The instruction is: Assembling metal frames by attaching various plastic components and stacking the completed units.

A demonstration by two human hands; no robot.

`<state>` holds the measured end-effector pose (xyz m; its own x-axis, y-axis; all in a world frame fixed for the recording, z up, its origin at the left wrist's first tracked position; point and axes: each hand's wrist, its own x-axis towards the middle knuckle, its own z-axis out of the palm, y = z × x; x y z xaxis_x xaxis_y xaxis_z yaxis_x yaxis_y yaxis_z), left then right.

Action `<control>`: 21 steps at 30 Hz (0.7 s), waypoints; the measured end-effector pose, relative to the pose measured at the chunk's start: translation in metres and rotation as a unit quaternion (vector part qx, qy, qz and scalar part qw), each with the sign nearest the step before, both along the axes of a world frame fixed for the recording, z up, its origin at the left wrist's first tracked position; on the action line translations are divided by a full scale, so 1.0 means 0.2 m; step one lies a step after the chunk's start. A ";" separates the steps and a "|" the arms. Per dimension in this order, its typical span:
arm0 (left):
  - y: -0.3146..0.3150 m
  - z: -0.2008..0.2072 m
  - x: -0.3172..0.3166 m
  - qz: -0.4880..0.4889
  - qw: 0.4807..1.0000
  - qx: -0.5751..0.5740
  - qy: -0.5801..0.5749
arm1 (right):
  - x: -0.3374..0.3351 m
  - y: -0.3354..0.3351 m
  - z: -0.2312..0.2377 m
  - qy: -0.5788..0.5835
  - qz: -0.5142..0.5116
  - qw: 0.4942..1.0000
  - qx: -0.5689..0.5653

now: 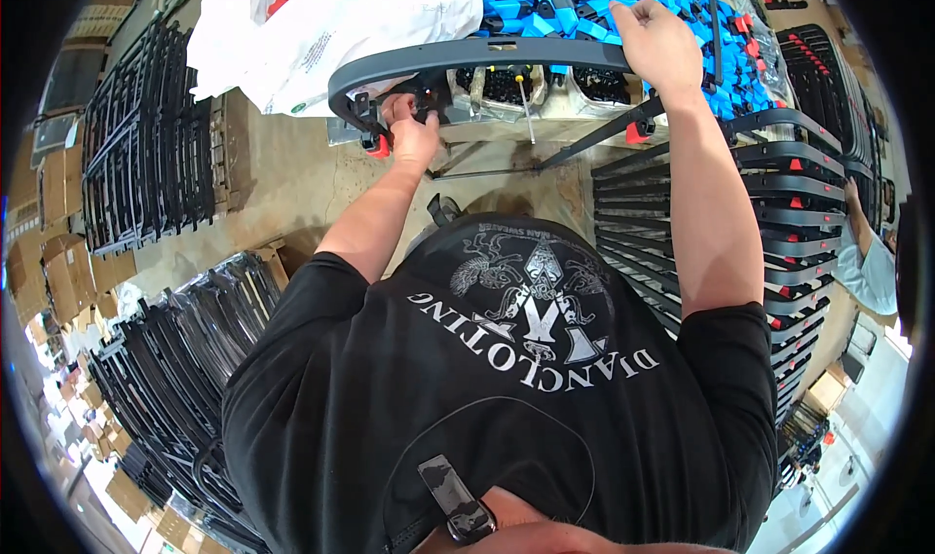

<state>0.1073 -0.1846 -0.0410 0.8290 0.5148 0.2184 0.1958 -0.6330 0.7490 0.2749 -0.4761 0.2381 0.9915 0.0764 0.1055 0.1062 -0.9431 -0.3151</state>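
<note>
A black curved metal frame [487,54] spans in front of me, bending down at its left end. My right hand [662,53] is closed over its right part, thumb and fingers curled on the bar. Inside the left bend, my left hand [409,135] has its fingers drawn together near a small dark bracket; whatever they pinch is hidden. A red plastic piece [377,145] sits on the frame's left end, just beside that hand. Another red piece [639,131] shows on a black bar below my right wrist.
A heap of blue plastic parts [584,4] lies beyond the frame, beside a white bag [341,33]. A screwdriver [524,92] rests at boxes of small dark hardware [599,85]. Stacked black frames stand right [794,184] and left [146,145]. Another person's sleeve [867,272] shows far right.
</note>
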 end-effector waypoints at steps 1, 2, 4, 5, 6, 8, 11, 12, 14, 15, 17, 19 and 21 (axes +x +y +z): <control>0.01 -0.03 0.02 0.013 1.000 -0.010 -0.005 | 0.00 0.00 0.00 -0.003 0.005 1.000 0.007; 0.03 -0.05 0.04 0.017 1.000 -0.006 -0.005 | 0.00 0.01 0.01 -0.006 0.010 1.000 0.013; 0.04 -0.05 0.06 0.018 0.999 0.028 0.012 | -0.02 0.01 0.03 -0.008 0.014 1.000 0.008; 0.04 -0.05 0.05 0.015 0.999 -0.021 0.033 | -0.03 0.01 0.05 -0.008 0.023 1.000 0.013; 0.04 -0.04 0.06 0.016 0.999 -0.017 0.034 | -0.04 0.01 0.06 -0.010 0.032 0.999 0.018; 0.05 -0.01 0.06 0.028 0.998 0.053 -0.019 | -0.06 0.02 0.09 -0.002 0.048 0.999 0.015; -0.08 0.20 -0.04 -0.006 0.997 0.068 -0.033 | -0.14 0.03 0.19 -0.062 0.040 0.994 0.079; -0.09 0.25 -0.08 -0.035 0.995 0.086 -0.026 | -0.15 0.03 0.20 -0.062 0.046 0.993 0.086; -0.15 0.32 -0.17 -0.037 0.989 0.125 -0.074 | -0.15 0.03 0.23 -0.026 0.058 0.996 0.069; -0.23 0.43 -0.21 -0.031 0.999 -0.022 -0.039 | -0.05 -0.03 0.10 0.021 0.056 0.998 0.008; -0.37 0.68 -0.32 -0.008 0.987 -0.161 -0.004 | -0.03 -0.03 0.08 0.031 0.070 0.997 0.003; -0.47 0.99 -0.33 -0.037 0.944 -0.322 -0.065 | -0.03 -0.04 0.08 0.029 0.077 0.997 -0.001; -0.46 1.19 -0.29 -0.077 0.977 -0.182 -0.082 | -0.03 -0.03 0.11 0.037 0.095 0.995 0.007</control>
<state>0.0502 -0.2757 0.1980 0.8717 0.4557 0.1804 -0.0216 -0.3319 0.9430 0.2684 -0.4827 0.2593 0.9642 0.2629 0.0355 0.2589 -0.9035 -0.3415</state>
